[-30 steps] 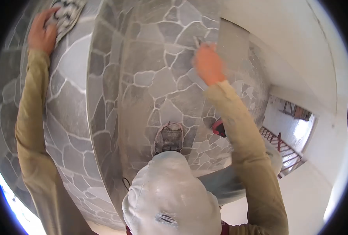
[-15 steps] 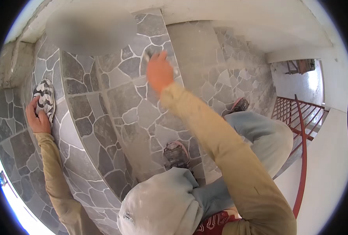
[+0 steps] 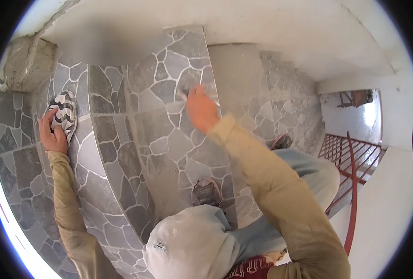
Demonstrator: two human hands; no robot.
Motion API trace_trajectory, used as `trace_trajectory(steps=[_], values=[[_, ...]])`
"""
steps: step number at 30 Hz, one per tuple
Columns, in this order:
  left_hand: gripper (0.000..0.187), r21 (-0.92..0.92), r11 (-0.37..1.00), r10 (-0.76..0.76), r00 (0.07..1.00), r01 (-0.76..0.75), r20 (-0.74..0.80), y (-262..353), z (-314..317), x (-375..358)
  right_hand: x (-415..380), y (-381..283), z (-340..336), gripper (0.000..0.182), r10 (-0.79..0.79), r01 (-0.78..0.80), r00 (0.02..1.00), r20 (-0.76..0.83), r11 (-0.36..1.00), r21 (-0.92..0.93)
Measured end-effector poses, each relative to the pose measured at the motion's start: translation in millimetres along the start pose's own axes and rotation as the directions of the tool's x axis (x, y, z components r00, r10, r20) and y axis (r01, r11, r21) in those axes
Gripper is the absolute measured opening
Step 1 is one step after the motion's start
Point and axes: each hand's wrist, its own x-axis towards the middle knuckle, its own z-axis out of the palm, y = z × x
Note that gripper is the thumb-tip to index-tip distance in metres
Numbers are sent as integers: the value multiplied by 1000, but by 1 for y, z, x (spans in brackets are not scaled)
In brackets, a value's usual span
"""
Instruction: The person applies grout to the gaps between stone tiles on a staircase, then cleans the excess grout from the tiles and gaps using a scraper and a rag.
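My left hand (image 3: 53, 135) lies on a padded, oblong item in black, white and grey camouflage (image 3: 65, 109), which rests on a stone-patterned stair tread at the left. Its thumb and fingers are spread over the lower end of this item. My right hand (image 3: 202, 111) is closed, low over the grey stone-patterned tiles (image 3: 176, 135) of a lower step. A small greyish end sticks out beside its fingers, but motion blur hides what kind of thing it is. Dust dulls the tiles around my right hand.
My dusty shoe (image 3: 206, 191) stands on the step below my right hand. The other shoe (image 3: 281, 141) is on a step further right. A red metal railing (image 3: 354, 186) runs along the right side. A pale wall (image 3: 281, 28) bounds the stairs at the top.
My right hand has swept slightly down over the tiles, staying closed. The whole view has shifted a little; my left hand stays on the camouflage item.
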Motion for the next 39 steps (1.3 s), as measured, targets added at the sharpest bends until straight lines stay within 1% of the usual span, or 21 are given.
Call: trace_trajectory(steps=[1,3,5,6,8,9,11,13,15,17,20,23,24,25,26,28,29,32,34,37,39], values=[[51,6,1000,0,1000,0,2,0,0,-1,9,10,5,29,-24,24,1000,-6,1000,-16],[51,11,1000,12,1000,-12,6,-5,0,-5,29,34,17,26,-142,121,962,-231,987,-106],[51,-8,1000,-8,1000,8,-9,-7,1,-7,69,58,18,30,-55,85,971,-232,989,121],[51,-3,1000,4,1000,-4,-10,-5,0,-8,61,54,11,30,-92,121,973,-211,984,130],[50,23,1000,0,1000,1,-18,-1,-1,-5,41,47,-19,37,-298,316,944,141,939,-132],[49,44,999,-17,1000,17,-6,1,-2,-5,22,50,-18,37,-339,363,926,165,920,-147],[47,93,996,8,1000,-9,7,-8,-2,-5,-12,64,-5,43,-501,487,860,-99,863,-138],[44,83,997,7,1000,-6,-8,-6,-2,-5,16,84,-6,48,-403,400,914,42,884,-242],[48,36,996,88,995,-87,-45,-11,1,-5,16,74,-36,51,-432,448,894,117,861,-241],[46,68,997,27,998,-23,-58,-2,-7,-10,14,73,-45,53,-456,483,875,162,838,-254],[41,137,989,-39,996,50,-83,11,-5,-6,4,93,-43,50,-505,531,847,163,816,-231],[40,114,990,-72,993,83,-95,20,5,-4,7,98,-47,57,-424,449,893,152,864,-227],[40,93,990,-94,988,106,-120,21,4,-8,-9,99,-40,56,-468,495,869,162,830,-256],[41,113,993,-28,997,36,-78,7,3,-5,-8,95,-35,55,-530,550,835,151,785,-284],[41,120,992,-30,996,41,-87,1,-2,-6,1,93,-33,55,-539,557,829,146,780,-286],[40,18,993,-114,989,116,-99,8,5,-10,3,101,-35,42,-391,420,908,154,832,-364],[40,-31,989,-147,983,145,-108,13,8,-8,13,107,-38,42,-376,405,914,149,835,-374],[41,66,998,-13,993,21,-119,20,3,-8,34,107,-45,38,-417,423,905,88,853,-305],[41,94,995,-17,992,29,-128,27,-2,-12,22,98,-48,49,-446,474,875,188,869,-144],[41,63,997,-28,989,38,-145,19,7,-7,-19,90,-41,49,-541,577,817,200,772,-267],[41,33,998,-42,988,47,-147,13,8,-7,5,98,-41,52,-505,526,850,149,799,-290]])
